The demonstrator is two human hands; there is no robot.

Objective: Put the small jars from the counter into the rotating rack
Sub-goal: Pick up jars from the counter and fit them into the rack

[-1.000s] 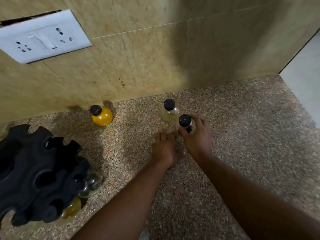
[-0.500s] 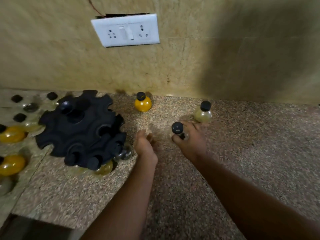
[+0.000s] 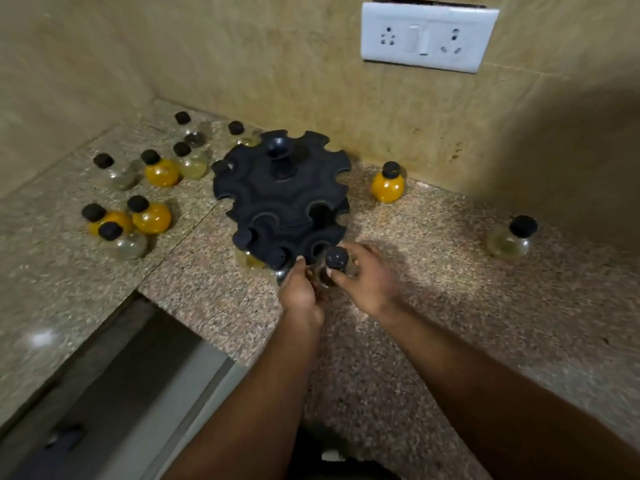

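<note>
right grip: the right hand (image 3: 367,278) is clamped round a small dark-capped jar (image 3: 334,268), thumb on the near side of the glass, fingers curled behind it
jar axis: upright, cap on top, bottom hidden by the hands, so whether it rests on the table (image 3: 450,306) I cannot tell
key relation: the rotating rack (image 3: 280,199) lies just beyond and left of the grip; an empty notch (image 3: 320,245) in its lower tier opens toward the jar, right at the fingertips, so the move is a short push forward and slightly left
left grip: the left hand (image 3: 301,289) sits just left of the jar, fingers part-curled at its side and at the rack's near rim; whether it pinches anything I cannot tell
nearer hand: both are at the rack; the right one carries the load
arm pose: both forearms reach forward from the bottom edge, converging at the jar, wrists low
rack contents: a few caps already show in the near notches
farther out: a yellow jar (image 3: 388,183) and a pale jar (image 3: 510,239) stand right of the grip; a cluster of jars (image 3: 138,202) waits well to the left, beyond the rack
</note>
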